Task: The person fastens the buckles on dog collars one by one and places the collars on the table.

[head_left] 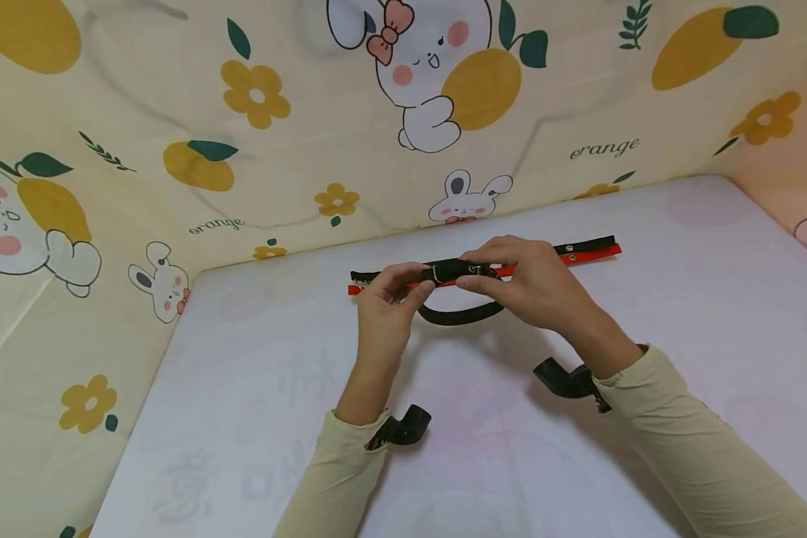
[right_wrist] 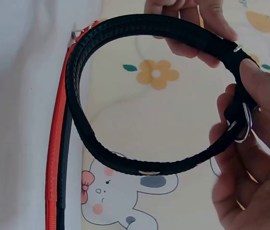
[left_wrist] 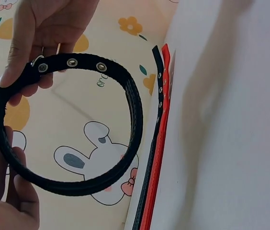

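Note:
A black collar [head_left: 460,317], fastened into a loop, is held up between both hands above the white table. My left hand [head_left: 386,306] pinches its thick overlapped section with thumb and fingers. On the other side of that section, my right hand [head_left: 534,288] grips the collar near its metal D-ring [right_wrist: 246,123]. Metal eyelets [left_wrist: 72,63] show along the band in the left wrist view. Behind the loop, a red collar [left_wrist: 158,158] and another black collar [head_left: 586,245] lie stretched out side by side, with eyelets at their right ends. Fingers partly hide the fastening.
The white tabletop [head_left: 484,463] meets a cream cloth [head_left: 350,142] printed with rabbits, flowers and oranges along the back and left side. A black curved mount [head_left: 406,426] sticks out from the left wrist, and a similar black mount [head_left: 565,377] from the right.

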The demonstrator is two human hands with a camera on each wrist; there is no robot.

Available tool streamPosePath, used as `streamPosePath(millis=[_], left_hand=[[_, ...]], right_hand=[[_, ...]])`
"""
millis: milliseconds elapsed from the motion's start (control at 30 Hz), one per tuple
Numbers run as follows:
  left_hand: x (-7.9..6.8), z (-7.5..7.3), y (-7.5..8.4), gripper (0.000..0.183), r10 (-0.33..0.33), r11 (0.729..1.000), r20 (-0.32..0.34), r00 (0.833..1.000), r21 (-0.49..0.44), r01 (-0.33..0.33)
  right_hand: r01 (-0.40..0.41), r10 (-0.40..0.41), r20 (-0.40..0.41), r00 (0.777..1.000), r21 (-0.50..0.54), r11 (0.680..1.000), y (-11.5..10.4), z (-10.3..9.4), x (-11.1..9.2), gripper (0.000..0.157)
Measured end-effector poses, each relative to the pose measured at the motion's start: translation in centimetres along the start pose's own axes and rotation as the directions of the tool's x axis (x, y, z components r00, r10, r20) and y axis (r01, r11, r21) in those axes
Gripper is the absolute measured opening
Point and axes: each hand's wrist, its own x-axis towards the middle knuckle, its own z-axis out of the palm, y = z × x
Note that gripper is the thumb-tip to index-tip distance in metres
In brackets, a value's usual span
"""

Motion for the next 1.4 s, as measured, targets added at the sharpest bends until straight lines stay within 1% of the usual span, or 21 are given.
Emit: streamPosePath(millis=[100,167,333,433,567,633,733,833,967,1067,1167,1333,1400], left_hand=[[0.0,0.1,0.1,0.024,-0.023,0.999,-0.009,1.0,-0.027,0.023],[0.0,0.1,0.1,0.023,-0.023,0.999,-0.011,1.0,-0.031,0.022],[-0.1,0.2,0.3,0.022,-0.013,1.0,-0.014,1.0,-0.006,0.013],[0.0,0.0,0.3,0.023,-0.018,1.0,-0.021,1.0,-0.023,0.017],[0.0,-0.2,0.3,0.025,-0.017,0.997,0.0,1.0,-0.069,0.017],[0.0,-0.3,0.3,0.026,-0.013,0.998,0.025,1.0,-0.064,0.014],[0.1,-0.6,0.0,0.031,0.009,1.0,0.069,0.998,-0.005,-0.009],[0.2,-0.9,-0.1,0.038,0.057,0.997,0.119,0.991,0.05,-0.064],[0.2,-1.0,-0.1,0.039,0.121,0.99,0.154,0.981,0.058,-0.131],[0.2,-1.1,0.0,0.035,0.122,0.99,0.144,0.982,0.056,-0.131],[0.2,-1.1,0.0,0.035,0.094,0.994,0.12,0.988,0.051,-0.101],[0.4,-1.3,-0.1,0.038,0.058,0.998,0.051,0.997,0.017,-0.059],[0.5,-1.4,-0.1,0.039,0.047,0.999,0.024,0.999,-0.011,-0.047]], right_hand=[[0.003,-0.003,-0.013,1.0,0.0,1.0,-0.1,-0.2,-0.1,0.034],[0.002,-0.002,-0.024,1.0,-0.005,1.0,-0.1,-0.2,-0.1,0.034],[-0.024,0.023,-0.039,0.999,-0.023,0.999,-0.1,-0.2,-0.2,0.033],[-0.037,0.035,-0.052,0.998,-0.033,0.999,0.0,-0.2,-0.1,0.031],[-0.046,0.044,-0.061,0.997,-0.027,0.999,-0.1,-0.3,0.0,0.03],[-0.054,0.052,-0.055,0.997,-0.022,0.998,-0.1,-0.4,0.0,0.03],[-0.074,0.073,-0.031,0.997,-0.019,0.997,-0.2,-0.6,0.0,0.03],[-0.11,0.11,0.0,0.994,-0.014,0.994,-0.3,-0.8,0.0,0.03],[-0.15,0.15,0.021,0.988,0.0,0.989,-0.3,-1.0,0.1,0.03],[-0.169,0.168,0.034,0.985,0.022,0.985,-0.3,-1.1,0.1,0.032],[-0.171,0.168,0.064,0.984,0.041,0.984,-0.2,-1.2,0.2,0.035],[-0.158,0.154,0.146,0.977,0.018,0.987,0.1,-1.6,0.3,0.043],[-0.156,0.152,0.149,0.977,0.013,0.988,0.2,-1.7,0.3,0.042]])
